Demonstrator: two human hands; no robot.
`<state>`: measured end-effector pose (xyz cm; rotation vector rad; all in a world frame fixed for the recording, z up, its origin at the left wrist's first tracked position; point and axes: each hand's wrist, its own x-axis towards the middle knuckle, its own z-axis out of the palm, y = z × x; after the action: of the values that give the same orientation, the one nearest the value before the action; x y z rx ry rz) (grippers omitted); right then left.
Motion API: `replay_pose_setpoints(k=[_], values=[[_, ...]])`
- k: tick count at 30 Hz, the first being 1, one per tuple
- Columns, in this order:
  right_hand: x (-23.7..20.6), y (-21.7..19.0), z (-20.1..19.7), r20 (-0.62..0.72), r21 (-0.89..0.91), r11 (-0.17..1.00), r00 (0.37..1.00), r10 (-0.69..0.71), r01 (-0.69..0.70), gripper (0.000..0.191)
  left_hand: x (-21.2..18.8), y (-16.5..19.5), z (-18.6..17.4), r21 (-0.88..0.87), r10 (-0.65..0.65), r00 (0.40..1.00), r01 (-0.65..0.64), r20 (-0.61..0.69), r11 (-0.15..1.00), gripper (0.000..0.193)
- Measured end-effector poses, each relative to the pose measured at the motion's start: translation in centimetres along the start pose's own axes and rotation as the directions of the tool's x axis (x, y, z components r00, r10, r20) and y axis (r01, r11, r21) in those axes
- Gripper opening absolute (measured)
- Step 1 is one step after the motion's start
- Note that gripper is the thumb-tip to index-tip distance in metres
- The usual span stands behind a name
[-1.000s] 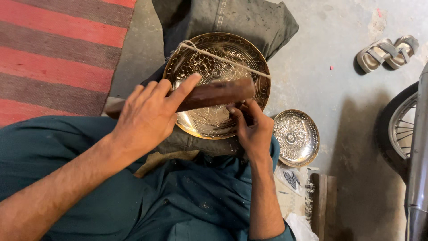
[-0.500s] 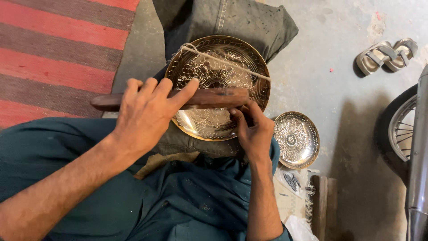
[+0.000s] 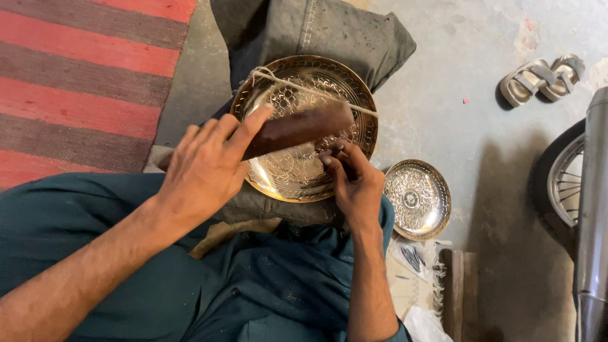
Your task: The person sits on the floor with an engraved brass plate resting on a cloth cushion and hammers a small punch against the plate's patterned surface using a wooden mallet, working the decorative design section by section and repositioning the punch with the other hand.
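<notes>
Left hand [image 3: 206,168] gripping dark wooden mallet [image 3: 297,128], right hand [image 3: 353,180] pinching something small (hidden), embossed brass plate [image 3: 303,130].

two engraved plates [image 3: 304,126], two sandals [image 3: 541,79]

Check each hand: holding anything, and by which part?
Left hand grips a dark brown wooden mallet by its near end. Right hand pinches a small tool, mostly hidden, against the large engraved brass plate.

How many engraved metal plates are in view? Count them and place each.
2. The large brass plate lies on the grey cushion under both hands; the small silver plate sits on the floor just right of the right hand. None seems hidden.
</notes>
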<state>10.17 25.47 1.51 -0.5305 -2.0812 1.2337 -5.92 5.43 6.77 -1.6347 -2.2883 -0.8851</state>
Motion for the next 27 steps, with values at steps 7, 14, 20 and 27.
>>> replay_pose_setpoints(k=[7, 14, 20, 27], values=[[0.04, -0.3, -0.15, 0.01, -0.105, 0.993, 0.999, 0.047, -0.046, 0.026, 0.47, 0.08, -0.32, 0.171, 0.029, 0.998, -0.037, 0.048, 0.985, 0.079], [0.01, -0.3, -0.29, 0.037, -0.071, 0.996, 0.998, 0.054, -0.051, 0.025, 0.79, 0.0, -0.46, 0.313, 0.031, 0.993, -0.067, 0.118, 0.947, 0.08], [0.16, -0.25, -0.31, 0.037, -0.114, 0.993, 0.998, 0.044, -0.039, 0.027, 0.84, -0.2, -0.24, 0.314, 0.011, 0.989, -0.056, 0.145, 0.948, 0.08], [0.15, -0.35, -0.33, 0.04, -0.117, 0.992, 0.997, 0.058, -0.053, 0.026, 0.85, -0.27, -0.49, 0.445, 0.03, 0.985, -0.104, 0.17, 0.889, 0.081]])
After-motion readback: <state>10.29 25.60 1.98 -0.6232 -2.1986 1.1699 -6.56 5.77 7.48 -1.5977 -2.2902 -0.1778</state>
